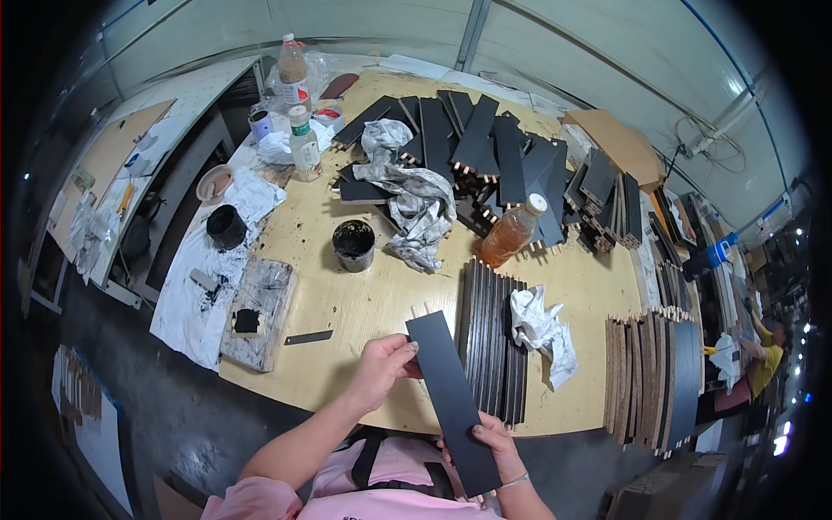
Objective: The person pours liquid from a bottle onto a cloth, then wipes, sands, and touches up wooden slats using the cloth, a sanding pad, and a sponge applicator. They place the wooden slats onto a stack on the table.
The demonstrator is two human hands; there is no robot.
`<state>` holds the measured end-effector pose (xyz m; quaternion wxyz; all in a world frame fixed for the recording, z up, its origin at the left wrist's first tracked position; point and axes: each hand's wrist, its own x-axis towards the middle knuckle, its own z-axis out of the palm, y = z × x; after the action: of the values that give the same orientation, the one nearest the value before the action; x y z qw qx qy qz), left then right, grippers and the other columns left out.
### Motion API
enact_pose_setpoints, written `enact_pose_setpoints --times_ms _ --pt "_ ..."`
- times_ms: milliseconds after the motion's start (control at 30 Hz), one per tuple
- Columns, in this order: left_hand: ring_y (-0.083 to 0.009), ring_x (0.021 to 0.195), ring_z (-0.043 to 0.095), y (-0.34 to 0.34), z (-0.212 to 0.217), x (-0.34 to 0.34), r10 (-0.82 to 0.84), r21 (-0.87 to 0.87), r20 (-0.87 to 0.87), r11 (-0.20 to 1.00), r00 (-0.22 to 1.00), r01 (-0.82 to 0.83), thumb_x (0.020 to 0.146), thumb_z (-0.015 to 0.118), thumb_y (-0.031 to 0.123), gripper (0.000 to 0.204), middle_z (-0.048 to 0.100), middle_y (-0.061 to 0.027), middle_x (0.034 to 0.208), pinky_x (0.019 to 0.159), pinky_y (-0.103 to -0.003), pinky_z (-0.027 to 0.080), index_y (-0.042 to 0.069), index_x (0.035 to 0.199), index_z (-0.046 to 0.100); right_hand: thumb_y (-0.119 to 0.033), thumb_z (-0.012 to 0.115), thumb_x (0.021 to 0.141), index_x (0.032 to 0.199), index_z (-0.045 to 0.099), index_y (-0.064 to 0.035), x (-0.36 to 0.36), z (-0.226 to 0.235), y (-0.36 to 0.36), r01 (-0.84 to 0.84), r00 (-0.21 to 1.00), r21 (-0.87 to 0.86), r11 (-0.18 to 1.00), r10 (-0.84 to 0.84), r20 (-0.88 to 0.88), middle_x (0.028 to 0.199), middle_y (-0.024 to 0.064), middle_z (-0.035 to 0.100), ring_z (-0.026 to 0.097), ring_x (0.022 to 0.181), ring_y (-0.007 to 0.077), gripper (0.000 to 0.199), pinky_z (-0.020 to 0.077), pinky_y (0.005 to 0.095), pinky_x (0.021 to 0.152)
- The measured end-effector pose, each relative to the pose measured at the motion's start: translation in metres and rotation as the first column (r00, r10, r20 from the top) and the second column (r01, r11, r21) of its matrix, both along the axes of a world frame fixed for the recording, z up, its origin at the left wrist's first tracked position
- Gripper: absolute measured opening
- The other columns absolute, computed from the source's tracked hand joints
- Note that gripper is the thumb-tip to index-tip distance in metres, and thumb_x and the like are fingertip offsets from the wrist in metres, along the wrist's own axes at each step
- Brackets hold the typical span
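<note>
A flat black board [452, 399] with wooden dowels at its far end is held in front of my body. Its far left edge is gripped by my left hand [386, 364], thumb on top. Lower down, my right hand [496, 440] is wrapped round the right edge, its thumb on the black face. Just beyond the board, a row of similar black boards [492, 347] stands on edge on the wooden table [329, 386]. A crumpled white cloth [544, 334] lies against that row. To the left of my left hand is a thin dark blade-like strip [308, 337].
Black boards [477, 143] are heaped at the back, beside stained rags [420, 212]. A bottle of amber liquid [513, 232], a black-coated can [354, 246], a dark cup [227, 227] and a stained block [260, 316] stand around. More boards [652, 377] line the right edge; a person [763, 368] is beyond.
</note>
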<state>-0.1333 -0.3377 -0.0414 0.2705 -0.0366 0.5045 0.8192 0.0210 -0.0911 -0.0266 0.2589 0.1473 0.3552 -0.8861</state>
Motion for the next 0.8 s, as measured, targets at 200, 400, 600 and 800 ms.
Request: enact_pose_setpoints --times_ms 200,400,600,800 --pt "-0.0194 0.087 0.078 -0.012 -0.013 -0.033 -0.055 0.019 -0.029 0.998 0.998 0.055 0.116 0.053 0.015 0.028 0.079 -0.0120 0.100 0.085 -0.036 0.066 -0.004 0.112 0.073 -0.028 0.072 0.103 0.138 0.060 0.0085 -0.004 0.002 -0.029 0.108 0.994 -0.006 0.994 -0.108 0.024 0.112 0.0331 0.075 0.078 0.090 0.0370 0.052 0.0665 0.0459 0.081" --pt "-0.0171 0.089 0.078 0.018 -0.021 -0.104 -0.163 -0.275 -0.216 0.956 0.963 0.100 0.114 0.058 0.009 0.022 0.082 -0.0119 0.105 0.082 -0.031 0.063 -0.003 0.119 0.076 -0.034 0.074 0.099 0.138 0.060 0.0067 0.024 0.006 -0.024 0.308 0.949 -0.016 0.951 -0.305 0.082 0.109 0.0339 0.075 0.076 0.084 0.0399 0.058 0.0646 0.0491 0.076" --pt "-0.0309 0.092 0.081 0.076 -0.014 -0.212 -0.258 -0.524 -0.733 0.805 0.629 -0.280 0.103 0.066 0.003 0.018 0.083 -0.0207 0.107 0.085 -0.042 0.063 -0.002 0.113 0.079 -0.037 0.072 0.098 0.143 0.059 0.0077 0.039 0.016 0.005 0.384 0.923 -0.007 0.924 -0.383 0.017 0.109 0.0331 0.074 0.074 0.086 0.0412 0.064 0.0624 0.0505 0.077" --pt "-0.0460 0.124 0.072 0.179 -0.048 -0.318 -0.411 -0.660 -0.736 0.614 0.538 -0.433 0.090 0.063 -0.006 0.038 0.075 -0.0288 0.132 0.111 -0.048 0.056 -0.006 0.125 0.076 -0.036 0.075 0.099 0.146 0.057 0.0049 0.059 0.040 0.025 0.435 0.900 -0.010 0.900 -0.435 0.028 0.109 0.0289 0.076 0.077 0.085 0.0371 0.064 0.0649 0.0457 0.076"
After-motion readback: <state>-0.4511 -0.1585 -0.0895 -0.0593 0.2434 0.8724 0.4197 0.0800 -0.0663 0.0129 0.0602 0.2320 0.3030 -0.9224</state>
